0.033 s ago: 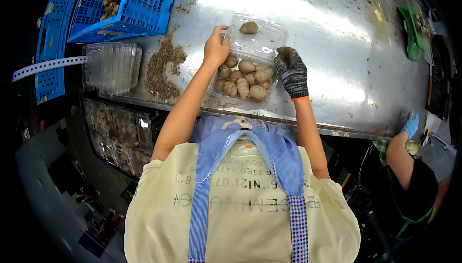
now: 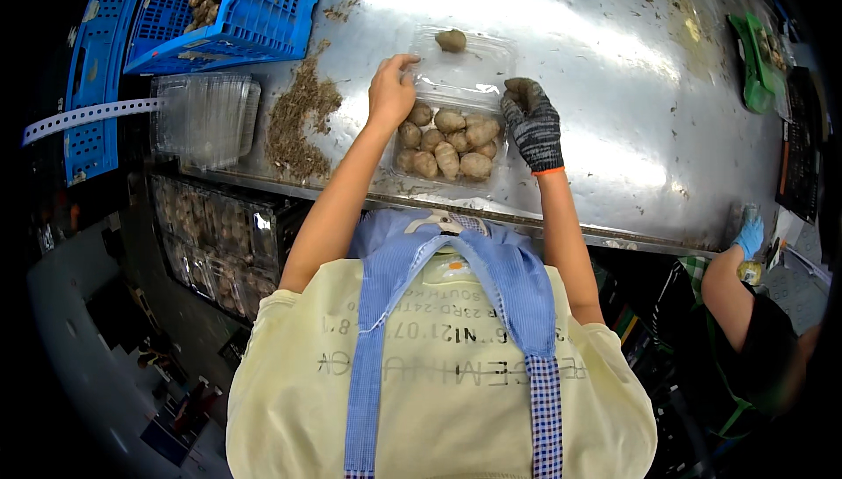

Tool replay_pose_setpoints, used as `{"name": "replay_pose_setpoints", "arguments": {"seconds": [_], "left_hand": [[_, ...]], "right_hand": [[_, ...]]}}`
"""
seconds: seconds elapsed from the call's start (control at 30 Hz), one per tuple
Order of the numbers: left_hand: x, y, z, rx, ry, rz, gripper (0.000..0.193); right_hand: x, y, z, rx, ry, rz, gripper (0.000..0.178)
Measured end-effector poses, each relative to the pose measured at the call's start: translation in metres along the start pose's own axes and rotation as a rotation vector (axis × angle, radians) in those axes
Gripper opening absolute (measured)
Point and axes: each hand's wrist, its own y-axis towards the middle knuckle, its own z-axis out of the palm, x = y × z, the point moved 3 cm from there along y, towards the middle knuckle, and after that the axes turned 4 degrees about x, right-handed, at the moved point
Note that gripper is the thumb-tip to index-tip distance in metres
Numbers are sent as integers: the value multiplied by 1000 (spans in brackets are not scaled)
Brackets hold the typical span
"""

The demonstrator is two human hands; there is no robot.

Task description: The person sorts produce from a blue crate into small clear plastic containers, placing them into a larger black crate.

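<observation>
A clear plastic clamshell box (image 2: 401,169) lies opened out on the metal table before me. Its near half holds several brown taro-like tubers (image 2: 446,160), and one more tuber (image 2: 451,40) rests at the far edge of its lid (image 2: 469,62). My bare left hand (image 2: 392,91) has its fingers curled at the lid's left edge, gripping it. At the box's right edge is my right hand (image 2: 532,124), in a dark grey knitted glove with an orange cuff. Its fingers are curled together; what they hold, if anything, I cannot make out.
A blue crate (image 2: 272,10) of tubers stands at the far left of the metal table (image 2: 605,128). Nearer are stacked clear boxes (image 2: 206,119) and loose brown debris (image 2: 298,124). On the right are a green container (image 2: 750,62) and another person's blue-gloved hand (image 2: 750,235).
The clamshell box and its lid have shifted slightly, with the lid moving left and nearer the far tuber's side. My left hand moved slightly along with it. The other person's gloved hand lowered a little.
</observation>
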Motion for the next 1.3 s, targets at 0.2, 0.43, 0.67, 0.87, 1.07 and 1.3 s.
{"name": "replay_pose_setpoints", "arguments": {"seconds": [0.2, 0.43, 0.67, 0.87, 1.07, 1.3], "left_hand": [[3, -35, -24, -119, -184, -208, 25], [-34, -74, -33, -213, -125, 160, 24], [-63, -109, -29, 177, 148, 404, 27], [-56, -117, -9, 354, 284, 395, 54], [-63, -105, -21, 112, -323, 87, 55], [-56, -110, -17, 407, 194, 406, 47]], "right_hand": [[59, -11, -2, 286, -478, -260, 32], [56, -26, 5, 266, -1021, -415, 39], [59, -27, 2, 261, -740, -310, 38], [42, -9, 12, 231, 166, 27, 29], [33, -14, 12, 323, 312, 159, 33], [65, 5, 24, 159, -576, -111, 29]]}}
